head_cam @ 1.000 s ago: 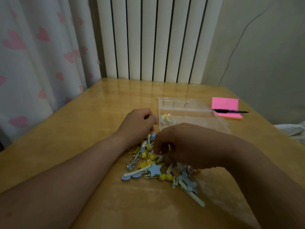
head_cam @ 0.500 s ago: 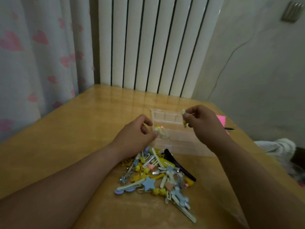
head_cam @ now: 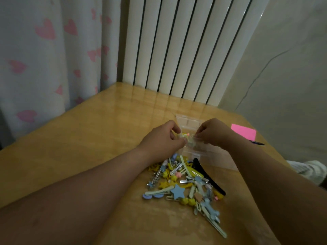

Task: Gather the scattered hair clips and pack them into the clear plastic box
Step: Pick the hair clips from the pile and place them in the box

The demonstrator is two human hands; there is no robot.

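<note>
A clear plastic box (head_cam: 205, 154) lies on the wooden table (head_cam: 99, 138), just beyond a pile of scattered hair clips (head_cam: 185, 184). The pile holds a blue star clip (head_cam: 177, 191) and a long black clip (head_cam: 209, 176). My left hand (head_cam: 162, 138) curls round the box's left wall, beside a few pastel clips (head_cam: 185, 136) lying inside. My right hand (head_cam: 215, 134) hovers low over the box and pinches a pale hair clip (head_cam: 193, 140) at its fingertips. Both hands hide the box's middle.
Pink sticky notes (head_cam: 245, 131) and a black pen (head_cam: 257, 143) lie right of the box near the table's right edge. A white radiator (head_cam: 185, 50) and a heart-print curtain (head_cam: 49, 59) stand behind the table. A pale cloth (head_cam: 313, 171) shows at far right.
My right hand took a pale clip from the pile, raised it over the box, then lowered it toward the box's left part beside my left hand. My left hand stayed at the box.
</note>
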